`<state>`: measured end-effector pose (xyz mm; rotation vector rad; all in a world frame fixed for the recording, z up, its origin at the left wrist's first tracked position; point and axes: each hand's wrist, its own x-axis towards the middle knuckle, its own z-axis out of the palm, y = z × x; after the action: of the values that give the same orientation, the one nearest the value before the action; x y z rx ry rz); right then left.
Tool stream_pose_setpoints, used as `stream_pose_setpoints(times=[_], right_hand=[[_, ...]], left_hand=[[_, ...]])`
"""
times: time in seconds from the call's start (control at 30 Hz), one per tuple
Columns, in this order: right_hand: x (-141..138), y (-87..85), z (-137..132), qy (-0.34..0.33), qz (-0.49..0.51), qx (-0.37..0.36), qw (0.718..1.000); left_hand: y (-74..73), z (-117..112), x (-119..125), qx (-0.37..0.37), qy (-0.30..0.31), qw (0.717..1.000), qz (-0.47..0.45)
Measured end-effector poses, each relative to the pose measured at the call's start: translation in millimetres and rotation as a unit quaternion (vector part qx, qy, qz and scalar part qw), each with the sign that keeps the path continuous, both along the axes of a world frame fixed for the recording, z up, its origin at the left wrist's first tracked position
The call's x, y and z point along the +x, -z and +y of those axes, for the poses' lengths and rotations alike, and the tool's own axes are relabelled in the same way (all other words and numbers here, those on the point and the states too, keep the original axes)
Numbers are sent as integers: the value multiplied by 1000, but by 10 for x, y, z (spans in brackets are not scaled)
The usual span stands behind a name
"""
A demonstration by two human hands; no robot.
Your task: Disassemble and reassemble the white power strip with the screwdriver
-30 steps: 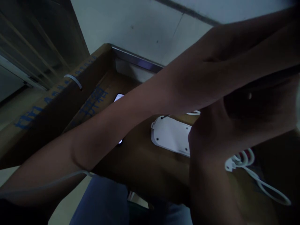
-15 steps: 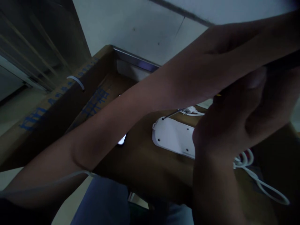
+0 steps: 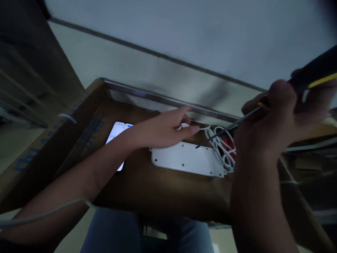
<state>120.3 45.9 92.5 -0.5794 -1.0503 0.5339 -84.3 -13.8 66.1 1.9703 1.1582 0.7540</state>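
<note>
My right hand grips a screwdriver with a black and yellow handle. Its thin shaft slants down to the top edge of a white power strip, which lies with its screw-holed underside up on a brown cardboard surface. My left hand is spread, its fingertips at a small white plug beyond the strip. A coiled white cable lies beside the strip's right end, over a red object. Part of that object is hidden.
A lit smartphone lies on the cardboard, partly under my left forearm. A cardboard flap with blue print stands at the left. A metal edge runs along the far side. My jeans show below.
Both arms have dropped away from the camera, uncovering the power strip, phone and cable coil. The view has tilted. My right hand with the screwdriver now sits further right.
</note>
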Motion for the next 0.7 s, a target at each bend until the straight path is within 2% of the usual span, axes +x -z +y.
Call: stream_pose_setpoints(times=[0.07,0.13,0.23,0.4,0.63,0.7], right_hand=[[219,94,130,8,35,-41,999],[376,187,190,2,98,-125,987],[510,248,196,-42,156,-219,962],[571,209,184,-104,150,-256,949],[572,286,238,-173,135,-335,916],[600,351,254,-151,119,-320,928]], left_hand=[[62,-100,115,45,29,992,112],[151,-201,258,79,54,973,212],[312,-297,452,101,71,947,295],[463,-262,537,112,45,939,322],[461,-144,464,92,48,944,314],[440,-152,478,81,46,944,318]])
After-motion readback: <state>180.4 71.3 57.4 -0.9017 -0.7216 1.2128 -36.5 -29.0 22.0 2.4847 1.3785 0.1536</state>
